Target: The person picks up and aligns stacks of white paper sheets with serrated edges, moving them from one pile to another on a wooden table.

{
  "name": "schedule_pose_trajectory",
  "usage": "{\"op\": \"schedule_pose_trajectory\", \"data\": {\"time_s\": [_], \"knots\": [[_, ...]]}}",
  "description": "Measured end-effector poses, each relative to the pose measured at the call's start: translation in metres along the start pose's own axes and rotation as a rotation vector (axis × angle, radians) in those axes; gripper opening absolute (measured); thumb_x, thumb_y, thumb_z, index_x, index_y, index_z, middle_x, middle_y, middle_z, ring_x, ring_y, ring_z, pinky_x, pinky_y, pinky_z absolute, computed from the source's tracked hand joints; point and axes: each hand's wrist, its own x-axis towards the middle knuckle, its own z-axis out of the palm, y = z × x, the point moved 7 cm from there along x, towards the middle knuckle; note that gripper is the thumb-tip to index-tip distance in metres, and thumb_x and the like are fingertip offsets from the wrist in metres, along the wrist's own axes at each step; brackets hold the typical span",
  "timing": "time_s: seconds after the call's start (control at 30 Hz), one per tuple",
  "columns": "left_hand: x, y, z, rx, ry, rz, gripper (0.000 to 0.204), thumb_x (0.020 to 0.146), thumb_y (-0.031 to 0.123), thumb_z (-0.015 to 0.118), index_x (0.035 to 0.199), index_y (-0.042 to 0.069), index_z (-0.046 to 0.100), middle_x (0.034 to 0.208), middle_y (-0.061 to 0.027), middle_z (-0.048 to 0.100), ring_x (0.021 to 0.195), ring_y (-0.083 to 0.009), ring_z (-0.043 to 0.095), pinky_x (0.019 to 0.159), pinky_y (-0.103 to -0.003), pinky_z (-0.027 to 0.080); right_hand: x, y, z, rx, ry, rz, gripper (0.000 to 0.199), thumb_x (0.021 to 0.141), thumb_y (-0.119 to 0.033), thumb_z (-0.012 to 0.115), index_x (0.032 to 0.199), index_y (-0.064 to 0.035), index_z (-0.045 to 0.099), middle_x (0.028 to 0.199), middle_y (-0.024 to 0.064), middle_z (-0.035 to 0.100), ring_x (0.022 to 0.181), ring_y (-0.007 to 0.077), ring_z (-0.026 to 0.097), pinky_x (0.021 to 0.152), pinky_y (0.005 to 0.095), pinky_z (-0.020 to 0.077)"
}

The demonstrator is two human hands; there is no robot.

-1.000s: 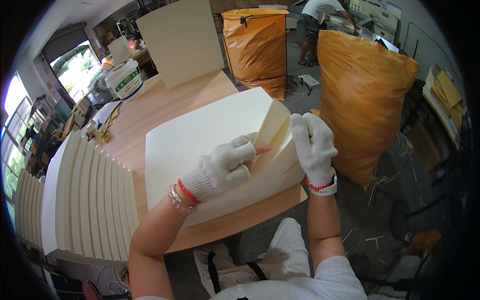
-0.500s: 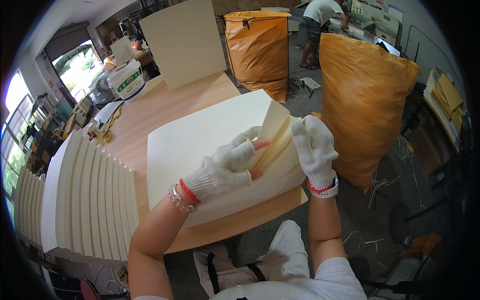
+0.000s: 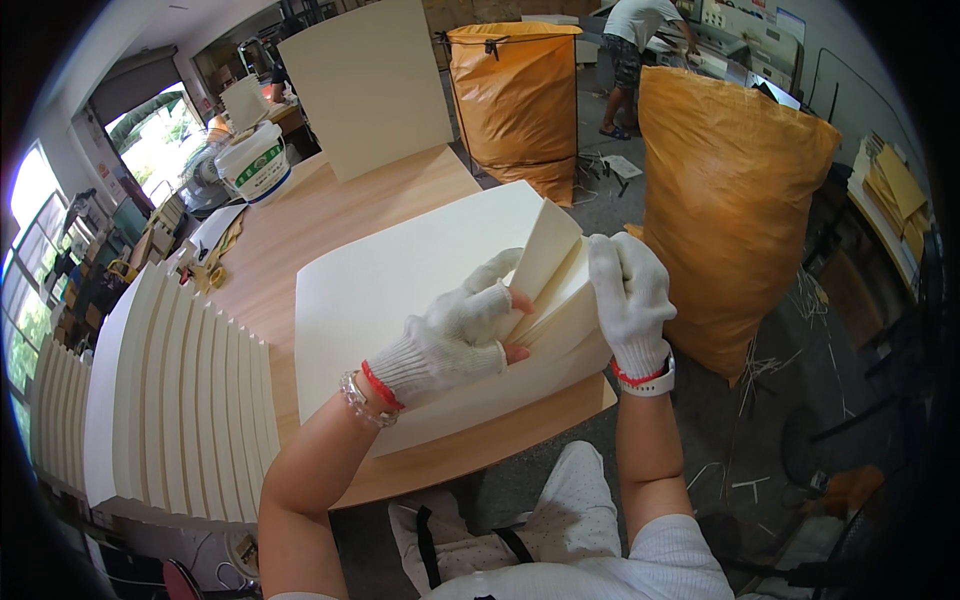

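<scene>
A thick stack of cream paper sheets [image 3: 400,290] lies flat on a wooden table [image 3: 320,215], reaching over toward the table's near right corner. Both hands wear white knitted gloves with red cuffs. The left hand [image 3: 455,335] rests on top of the stack near its right edge, fingers bent and slipped in under a lifted bundle of sheets, with two bare fingertips [image 3: 520,300] showing through the cut glove ends and pressing against the paper. The right hand [image 3: 628,300] is closed around the right edge of the stack, its fingers curled over the raised corner so that the top sheets stand up in a fold between the two hands. A bead bracelet [image 3: 352,392] sits on the left wrist and a watch [image 3: 655,380] on the right. To the left of the stack, on the near left part of the table, more cream sheets are fanned out in an overlapping row [image 3: 170,390], their edges stepped like slats. On the far side of the table a large cream board [image 3: 370,85] stands upright, and a white plastic bucket [image 3: 255,165] with a green label sits at the far left. Just beside the table on the right stands a tall, full orange sack [image 3: 730,200], and a second orange sack [image 3: 515,95] stands farther off behind the board. Another person [image 3: 640,50] works at a bench at the far right, well apart from the table.
</scene>
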Motion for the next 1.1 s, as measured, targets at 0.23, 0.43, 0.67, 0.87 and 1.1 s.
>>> {"op": "schedule_pose_trajectory", "data": {"time_s": [0.23, 0.43, 0.67, 0.87, 1.1], "knots": [[0.002, 0.008, 0.001, 0.032, -0.100, 0.012, 0.048, 0.082, 0.007, 0.079, 0.128, 0.007, 0.066, 0.127, -0.0092, 0.058, 0.091, -0.0182, 0.059, 0.084, -0.033, 0.049, 0.001, 0.004, 0.002, 0.102, -0.022, 0.082, 0.012, 0.098, -0.007, 0.060, 0.090, 0.0012, 0.058, 0.068, 0.0089, 0.039, 0.058, 0.0258, 0.044, 0.053, 0.0403, 0.0347], [0.002, 0.009, 0.002, -0.051, -0.023, 0.010, 0.037, 0.080, 0.002, 0.076, 0.116, 0.006, 0.066, 0.147, -0.0193, 0.049, 0.116, -0.0323, 0.061, 0.097, -0.036, 0.050, -0.001, -0.001, 0.002, -0.079, -0.003, -0.057, 0.011, 0.097, -0.006, 0.060, 0.090, 0.0021, 0.058, 0.069, 0.0093, 0.039, 0.058, 0.0258, 0.045, 0.054, 0.0401, 0.0363], [0.001, 0.015, -0.002, 0.032, -0.002, 0.068, 0.035, 0.085, 0.000, 0.069, 0.120, 0.005, 0.066, 0.150, -0.0251, 0.047, 0.128, -0.0296, 0.058, 0.102, -0.031, 0.045, -0.004, 0.007, 0.003, 0.161, -0.035, 0.109, 0.008, 0.095, 0.000, 0.061, 0.102, 0.0031, 0.059, 0.073, 0.0096, 0.042, 0.060, 0.0274, 0.047, 0.054, 0.0409, 0.0373], [0.002, 0.004, 0.005, -0.059, -0.167, -0.120, 0.033, 0.083, -0.002, 0.068, 0.115, 0.004, 0.066, 0.154, -0.0248, 0.044, 0.128, -0.0306, 0.058, 0.101, -0.033, 0.046, 0.004, -0.012, -0.004, -0.090, 0.024, -0.101, 0.011, 0.092, 0.000, 0.061, 0.102, 0.0022, 0.060, 0.073, 0.0098, 0.042, 0.062, 0.0265, 0.047, 0.054, 0.0399, 0.0378], [0.002, 0.007, 0.002, -0.103, 0.036, 0.007, 0.030, 0.080, -0.001, 0.072, 0.109, 0.005, 0.065, 0.152, -0.0240, 0.046, 0.120, -0.0348, 0.062, 0.097, -0.037, 0.051, 0.001, -0.008, -0.002, -0.090, 0.022, -0.060, 0.011, 0.092, 0.000, 0.060, 0.103, 0.0015, 0.061, 0.074, 0.0100, 0.041, 0.062, 0.0261, 0.047, 0.054, 0.0393, 0.0375]]}}
